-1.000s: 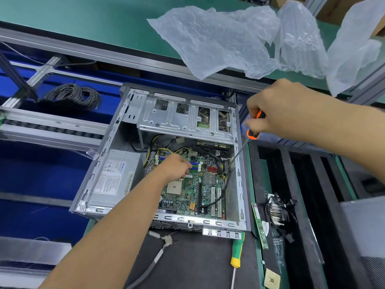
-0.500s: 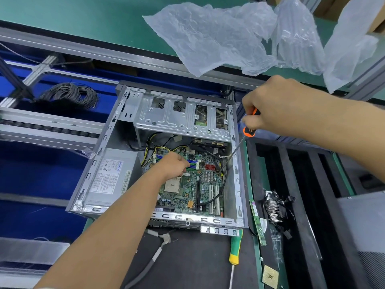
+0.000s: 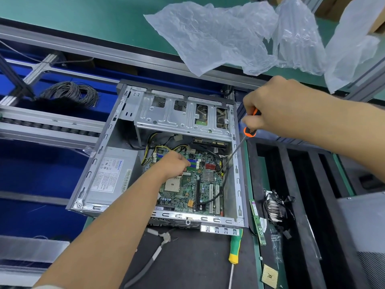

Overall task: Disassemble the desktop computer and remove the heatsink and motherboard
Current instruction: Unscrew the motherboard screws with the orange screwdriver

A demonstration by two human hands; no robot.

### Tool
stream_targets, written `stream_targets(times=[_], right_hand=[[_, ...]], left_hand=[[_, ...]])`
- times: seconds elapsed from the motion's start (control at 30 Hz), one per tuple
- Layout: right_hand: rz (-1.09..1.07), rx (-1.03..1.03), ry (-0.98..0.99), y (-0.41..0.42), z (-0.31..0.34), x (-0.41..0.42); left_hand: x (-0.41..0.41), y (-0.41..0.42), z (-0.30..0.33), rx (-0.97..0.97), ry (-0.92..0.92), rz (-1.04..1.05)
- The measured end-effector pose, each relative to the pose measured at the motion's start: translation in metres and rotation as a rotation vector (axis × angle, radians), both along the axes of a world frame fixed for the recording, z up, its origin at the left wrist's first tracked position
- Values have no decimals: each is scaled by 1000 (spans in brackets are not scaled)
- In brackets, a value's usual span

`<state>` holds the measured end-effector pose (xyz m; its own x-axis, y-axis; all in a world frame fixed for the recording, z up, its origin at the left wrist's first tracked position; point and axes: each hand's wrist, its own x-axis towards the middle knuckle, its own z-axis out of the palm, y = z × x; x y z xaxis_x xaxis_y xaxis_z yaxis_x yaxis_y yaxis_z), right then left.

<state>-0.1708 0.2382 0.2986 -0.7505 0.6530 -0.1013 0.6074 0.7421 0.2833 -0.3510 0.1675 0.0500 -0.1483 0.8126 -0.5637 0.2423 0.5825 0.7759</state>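
Observation:
The open desktop case (image 3: 236, 180) lies on its side with the green motherboard (image 3: 193, 184) inside, its bare CPU socket (image 3: 172, 186) showing. My left hand (image 3: 174, 163) reaches into the case and rests on the board near the memory slots, fingers curled; I cannot tell if it holds anything. My right hand (image 3: 277, 109) grips an orange-and-black screwdriver (image 3: 250, 130), whose shaft slants down to a point at the board's right edge. The heatsink (image 3: 275, 209) with its black cables lies outside the case on the right.
A power supply (image 3: 110, 176) fills the case's left side and a drive cage (image 3: 183, 113) its top. Pliers (image 3: 158, 245) and a green-yellow screwdriver (image 3: 234, 249) lie in front. A memory stick (image 3: 258, 224) lies right of the case. Plastic wrap (image 3: 229, 34) covers the green bench behind.
The view has shifted slightly, and both hands keep their places. The screwdriver tip stays at the board's right edge.

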Motion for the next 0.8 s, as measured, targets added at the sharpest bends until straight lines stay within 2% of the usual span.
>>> stream_targets(times=[0.17,0.33,0.53,0.63,0.8], right_hand=[[-37,-11,-6,-2,2,0],[-119,64,-105,-12,6,-6],[-155,37,-422,-29,16,-22],[-195,18,-373,-29,17,-24],[-13,79,-331,-28,13,-10]], left_hand=[[0,-1,-1,4,2,-17],[-1,-1,-1,2,2,-17],[0,-1,0,2,13,-8],[0,-1,1,4,18,-8],[0,-1,1,-1,10,-16]])
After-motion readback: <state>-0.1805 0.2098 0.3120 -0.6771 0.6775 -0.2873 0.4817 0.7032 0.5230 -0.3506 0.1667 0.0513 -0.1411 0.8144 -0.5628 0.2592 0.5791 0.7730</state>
